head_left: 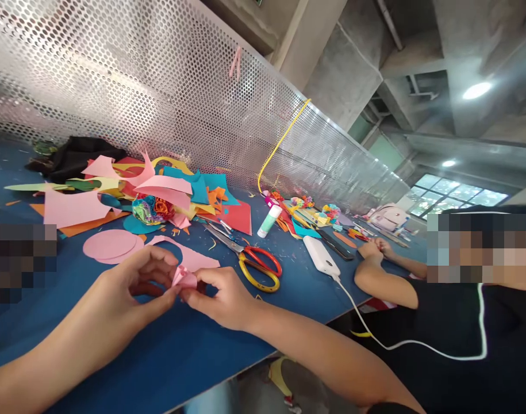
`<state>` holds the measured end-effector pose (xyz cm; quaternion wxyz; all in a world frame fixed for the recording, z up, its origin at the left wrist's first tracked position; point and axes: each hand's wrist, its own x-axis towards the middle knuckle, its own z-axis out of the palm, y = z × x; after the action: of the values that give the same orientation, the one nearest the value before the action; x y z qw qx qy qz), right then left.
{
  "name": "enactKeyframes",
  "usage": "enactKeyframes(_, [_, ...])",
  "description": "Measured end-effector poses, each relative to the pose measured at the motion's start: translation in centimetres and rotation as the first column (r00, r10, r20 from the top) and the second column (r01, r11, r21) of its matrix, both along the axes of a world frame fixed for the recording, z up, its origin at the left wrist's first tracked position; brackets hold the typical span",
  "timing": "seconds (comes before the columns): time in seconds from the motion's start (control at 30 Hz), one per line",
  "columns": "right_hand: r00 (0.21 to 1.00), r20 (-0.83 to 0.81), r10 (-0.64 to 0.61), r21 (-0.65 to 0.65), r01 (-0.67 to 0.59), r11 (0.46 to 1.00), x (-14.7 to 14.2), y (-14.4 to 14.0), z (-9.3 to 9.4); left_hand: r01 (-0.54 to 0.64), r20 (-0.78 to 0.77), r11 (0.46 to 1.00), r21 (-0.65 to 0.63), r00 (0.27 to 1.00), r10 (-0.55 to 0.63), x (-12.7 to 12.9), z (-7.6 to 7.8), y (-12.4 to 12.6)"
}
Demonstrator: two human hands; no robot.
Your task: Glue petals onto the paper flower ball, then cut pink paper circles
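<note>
We see our two bare hands meeting low over a blue table (168,351), working a small rolled piece of pink paper (184,278). Our left hand (135,282) curls its fingers closed around the near side of the roll, thumb and fingertips pinching it; our right hand (222,296) pinches the other side in the same way, so the paper sits between both sets of fingertips, just above the tabletop. To do this rolling well, we judge that the fingertips should keep light, even pressure, turning the paper a little at a time so the coil stays tight without creasing. Just beyond the hands lie a pink paper circle (110,244) and a larger pink sheet with a round hole cut out (189,256). To the right, near our right hand, lie scissors with red and yellow handles (256,264), and farther back a glue stick (269,221) stands tilted. A heap of coloured paper scraps (137,192) with a finished paper flower (150,208) fills the far left, against a perforated metal screen (159,86). A white power bank (321,256) with a cable rests to the right, beside another person's arm (383,284).
</note>
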<state>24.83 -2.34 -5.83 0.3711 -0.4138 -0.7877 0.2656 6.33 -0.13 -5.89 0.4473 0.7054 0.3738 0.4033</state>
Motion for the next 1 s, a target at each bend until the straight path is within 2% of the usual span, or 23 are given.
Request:
enactKeyframes(0.17, [1.000, 0.010, 0.026, -0.033, -0.026, 0.999, 0.2, 0.1, -0.3, -0.017, 0.000, 0.999, -0.041, 1.000, 0.017, 0.3, 0.8, 0.0])
enactKeyframes(0.23, [1.000, 0.007, -0.003, 0.035, 0.003, 0.999, 0.3, 0.2, -0.5, -0.050, 0.013, 0.994, -0.092, 0.999, 0.052, 0.3, 1.1, 0.0])
enactKeyframes(0.3, [0.999, -0.013, -0.048, 0.198, 0.050, 0.979, 0.3, 0.3, -0.7, -0.066, 0.061, 0.989, -0.133, 0.995, 0.074, 0.3, 1.2, 0.0])
enactKeyframes(0.33, [0.997, -0.012, -0.070, 0.307, 0.070, 0.949, 0.3, 0.2, -0.7, -0.050, 0.082, 0.987, -0.151, 0.995, 0.063, 0.3, 1.3, 0.0])
enactKeyframes(0.4, [0.995, 0.042, -0.094, 0.515, 0.059, 0.855, 0.4, 0.1, -0.5, 0.023, 0.104, 0.981, -0.192, 0.995, -0.003, 0.2, 1.3, 0.0])
enactKeyframes(0.47, [0.990, 0.105, -0.098, 0.628, 0.011, 0.778, 0.4, -0.1, -0.2, 0.089, 0.101, 0.967, -0.237, 0.993, -0.067, 0.1, 1.4, -0.1])
enactKeyframes(0.5, [0.991, 0.105, -0.081, 0.636, -0.004, 0.771, 0.4, -0.1, -0.1, 0.085, 0.085, 0.967, -0.241, 0.994, -0.067, 0.1, 1.4, -0.2])
enactKeyframes(0.53, [0.995, 0.081, -0.054, 0.620, -0.008, 0.785, 0.4, -0.2, 0.0, 0.065, 0.061, 0.976, -0.209, 0.997, -0.054, 0.0, 1.5, -0.3])
enactKeyframes(0.6, [1.000, -0.014, -0.012, 0.506, 0.017, 0.862, 0.5, -0.2, 0.0, 0.010, -0.048, 0.999, -0.051, 0.999, -0.012, -0.3, 1.9, -0.5])
enactKeyframes(0.67, [0.992, -0.122, 0.002, 0.299, 0.035, 0.954, 0.5, -0.2, -0.1, 0.009, -0.194, 0.993, 0.119, 0.981, 0.014, -0.5, 2.4, -0.7])
enactKeyframes(0.7, [0.986, -0.167, 0.001, 0.180, 0.029, 0.983, 0.5, -0.2, -0.2, 0.026, -0.258, 0.987, 0.156, 0.966, 0.015, -0.6, 2.6, -0.8])
enactKeyframes(0.77, [0.972, -0.235, 0.005, -0.051, -0.017, 0.999, 0.4, -0.2, -0.3, 0.060, -0.331, 0.994, 0.093, 0.943, -0.026, -0.6, 3.0, -0.9])
enactKeyframes(0.83, [0.961, -0.275, -0.011, -0.226, -0.054, 0.973, 0.4, -0.1, -0.3, 0.079, -0.342, 0.996, -0.036, 0.936, -0.086, -0.5, 3.1, -0.7])
enactKeyframes(0.93, [0.963, -0.265, -0.044, -0.395, -0.067, 0.916, 0.4, 0.0, -0.2, 0.082, -0.313, 0.974, -0.210, 0.938, -0.147, -0.4, 2.6, -0.3])
enactKeyframes(1.0, [0.981, -0.193, -0.038, -0.438, -0.052, 0.897, 0.4, 0.1, -0.1, 0.078, -0.331, 0.960, -0.268, 0.929, -0.168, -0.3, 2.3, 0.0])
